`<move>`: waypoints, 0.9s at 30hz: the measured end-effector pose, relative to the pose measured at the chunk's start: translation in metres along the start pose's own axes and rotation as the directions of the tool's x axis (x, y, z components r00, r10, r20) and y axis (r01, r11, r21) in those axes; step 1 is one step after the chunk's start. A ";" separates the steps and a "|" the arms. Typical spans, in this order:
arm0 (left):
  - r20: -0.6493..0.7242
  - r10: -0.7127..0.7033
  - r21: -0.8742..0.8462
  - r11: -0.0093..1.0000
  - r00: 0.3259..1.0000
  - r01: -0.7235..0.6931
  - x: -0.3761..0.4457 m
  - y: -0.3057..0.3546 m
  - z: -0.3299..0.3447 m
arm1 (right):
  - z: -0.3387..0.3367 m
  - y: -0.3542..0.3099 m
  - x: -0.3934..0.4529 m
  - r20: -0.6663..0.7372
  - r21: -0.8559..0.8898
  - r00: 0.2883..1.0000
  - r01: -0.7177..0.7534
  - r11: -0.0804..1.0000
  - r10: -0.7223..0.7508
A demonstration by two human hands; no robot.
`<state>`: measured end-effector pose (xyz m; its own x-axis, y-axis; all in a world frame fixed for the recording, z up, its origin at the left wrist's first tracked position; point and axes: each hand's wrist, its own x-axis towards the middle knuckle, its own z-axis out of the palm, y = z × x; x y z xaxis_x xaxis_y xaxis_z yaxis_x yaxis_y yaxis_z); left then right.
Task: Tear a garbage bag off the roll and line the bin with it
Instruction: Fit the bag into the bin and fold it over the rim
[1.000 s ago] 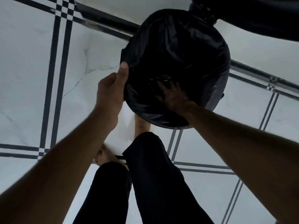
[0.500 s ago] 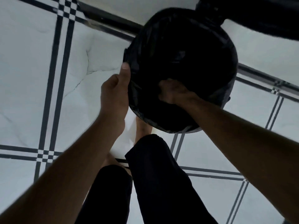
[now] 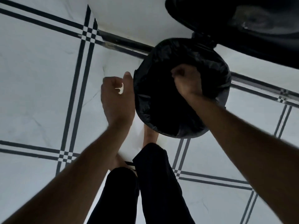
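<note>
A black garbage bag (image 3: 163,52) lines the round bin (image 3: 225,98), its edge folded over the rim. The bin's mouth faces me and its inside is dark. My right hand (image 3: 187,81) is a closed fist inside the mouth, bunched on the bag's film near the far side. My left hand (image 3: 116,96) hangs just left of the rim with fingers curled and the thumb up beside the bag's edge; nothing shows in it. The roll is not in view.
The bin's open black lid (image 3: 242,21) stands up at the top right. The floor is white tile (image 3: 40,78) with dark stripe lines. My legs in black trousers (image 3: 153,183) and bare feet stand just below the bin.
My left hand has come off the bag's rim and curled up beside it. My right hand, closed to a fist, moved deeper toward the far side. The view drew back, showing more lid.
</note>
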<state>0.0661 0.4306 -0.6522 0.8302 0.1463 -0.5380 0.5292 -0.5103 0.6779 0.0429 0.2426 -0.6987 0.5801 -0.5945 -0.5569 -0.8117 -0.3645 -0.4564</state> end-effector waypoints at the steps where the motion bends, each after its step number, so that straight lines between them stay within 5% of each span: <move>1: -0.029 0.134 0.028 0.991 0.991 -0.133 -0.002 0.008 -0.002 | -0.004 -0.002 -0.017 -0.115 0.051 0.993 0.028 0.998 -0.022; 5: 0.223 0.406 0.188 0.874 0.886 -0.448 0.003 0.043 0.011 | -0.021 -0.006 -0.053 -0.414 0.089 0.884 0.277 0.957 -0.217; 10: 0.399 0.513 0.288 0.717 0.760 -0.635 0.021 0.081 0.058 | -0.044 -0.002 -0.030 -0.581 -0.119 0.801 0.090 0.989 -0.143; 15: 0.367 0.438 0.421 0.708 0.820 -0.567 0.046 0.094 0.078 | -0.062 0.009 0.011 -0.469 -0.232 0.877 -0.013 0.973 -0.101; 20: 0.367 0.339 0.420 0.771 0.866 -0.479 0.062 0.095 0.072 | -0.061 0.006 0.022 -0.348 -0.232 0.916 0.120 0.965 -0.197; 24: 0.404 0.249 0.404 0.815 0.881 -0.415 0.067 0.094 0.059 | -0.056 0.002 0.015 -0.411 -0.167 0.873 0.210 0.963 -0.262; 27: 0.444 0.162 0.380 0.857 0.881 -0.349 0.074 0.091 0.053 | -0.055 0.003 0.006 -0.511 -0.061 0.845 0.148 0.987 -0.159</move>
<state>0.1664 0.3499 -0.6575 0.7395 -0.3299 -0.5868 0.0969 -0.8104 0.5778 0.0404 0.1980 -0.6652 0.5839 -0.8106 -0.0437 -0.7195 -0.4918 -0.4903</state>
